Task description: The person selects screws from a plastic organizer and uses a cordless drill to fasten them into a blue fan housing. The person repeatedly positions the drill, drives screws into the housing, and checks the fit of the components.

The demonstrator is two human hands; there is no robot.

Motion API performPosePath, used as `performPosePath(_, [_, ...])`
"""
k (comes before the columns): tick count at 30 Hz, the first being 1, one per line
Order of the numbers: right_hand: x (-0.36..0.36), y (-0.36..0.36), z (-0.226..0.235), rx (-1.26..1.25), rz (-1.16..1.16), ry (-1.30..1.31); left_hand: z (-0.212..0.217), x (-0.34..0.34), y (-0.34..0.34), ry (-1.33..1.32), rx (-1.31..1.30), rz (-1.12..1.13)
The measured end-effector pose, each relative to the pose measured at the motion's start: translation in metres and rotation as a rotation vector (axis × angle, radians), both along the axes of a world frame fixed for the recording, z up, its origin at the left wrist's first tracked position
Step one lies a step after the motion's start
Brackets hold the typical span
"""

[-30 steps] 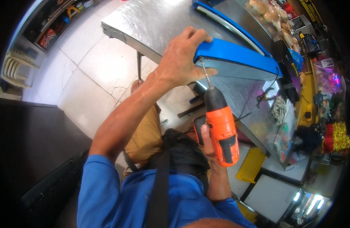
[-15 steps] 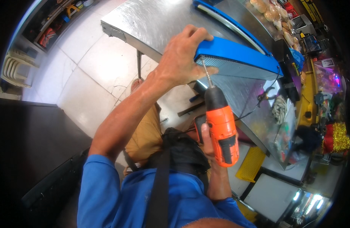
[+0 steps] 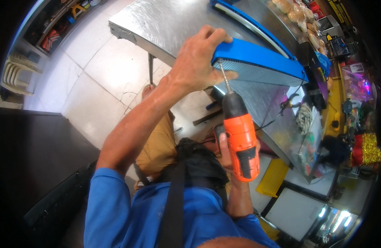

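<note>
My left hand grips the near left end of a long blue housing with a ribbed grey face, thumb below and fingers on top. My right hand is wrapped round the handle of an orange and black cordless drill, mostly hidden behind it. A long drill bit points up from the chuck. Its tip meets the ribbed face close to the corner beside my left thumb; how deep it sits I cannot tell. A curved blue piece with a pale strip lies behind the housing.
The housing rests over a steel table. Pliers, a cable and a grey cloth bundle lie to the right. Bagged bread rolls are at the far right. A yellow perforated piece and stacked plastic chairs stand lower down.
Almost nothing differs. The drill and the housing's near end have shifted very slightly; both hands keep their holds.
</note>
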State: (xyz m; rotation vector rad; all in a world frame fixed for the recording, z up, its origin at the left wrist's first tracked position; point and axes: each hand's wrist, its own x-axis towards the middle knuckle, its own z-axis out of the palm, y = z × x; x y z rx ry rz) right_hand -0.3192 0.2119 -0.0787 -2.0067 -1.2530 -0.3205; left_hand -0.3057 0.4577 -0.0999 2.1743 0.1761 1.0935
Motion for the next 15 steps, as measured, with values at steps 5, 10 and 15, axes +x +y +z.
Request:
performPosePath(5, [0.002,-0.005,-0.013,-0.015,0.01,0.067,0.001,0.0,-0.001,0.006,-0.009,-0.001])
performPosePath(10, [0.003,0.0,-0.014,0.025,-0.002,0.045,0.0,0.0,0.0,0.006,-0.016,0.003])
performPosePath(15, [0.008,-0.003,-0.015,0.007,0.023,-0.025,0.004,-0.001,-0.002,0.007,-0.019,0.009])
